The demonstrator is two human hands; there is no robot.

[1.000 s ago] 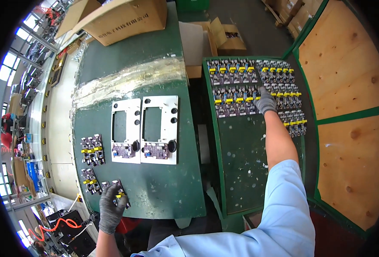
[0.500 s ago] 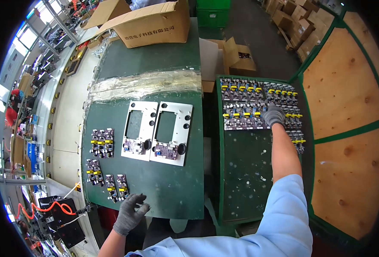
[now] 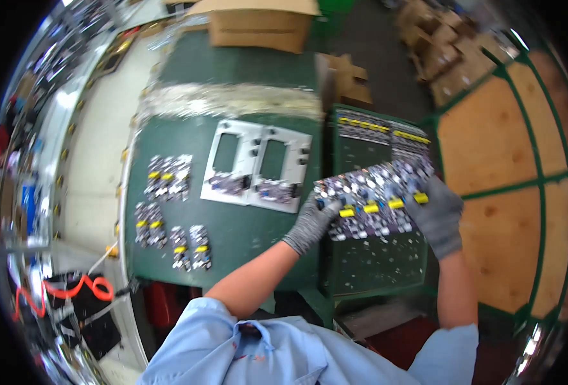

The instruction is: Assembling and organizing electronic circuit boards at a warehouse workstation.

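A panel of joined circuit boards [image 3: 368,224] with yellow parts in a row is lifted off the right-hand bench, slightly tilted and blurred by motion. At its left end my left hand [image 3: 311,226], in a grey glove, is closed on the edge. Gripping the right end is my right hand [image 3: 439,215], gloved alike. To the left, two white fixture plates [image 3: 304,144] lie side by side on the green table. Each plate has a rectangular opening and carries a small circuit board [image 3: 276,191] near its lower edge.
Several small circuit boards [image 3: 168,176] lie in groups on the green table [image 3: 245,240] at the left. More board panels [image 3: 364,128] rest at the back of the right bench [image 3: 377,269]. A cardboard box [image 3: 261,29] stands at the table's far end. A wood-panelled, green-framed partition [image 3: 499,141] rises at the right.
My right hand has picked up a board panel from the bench and brought it nearer. My left hand has moved right from the table's front edge and taken the panel's left end. The view has shifted.
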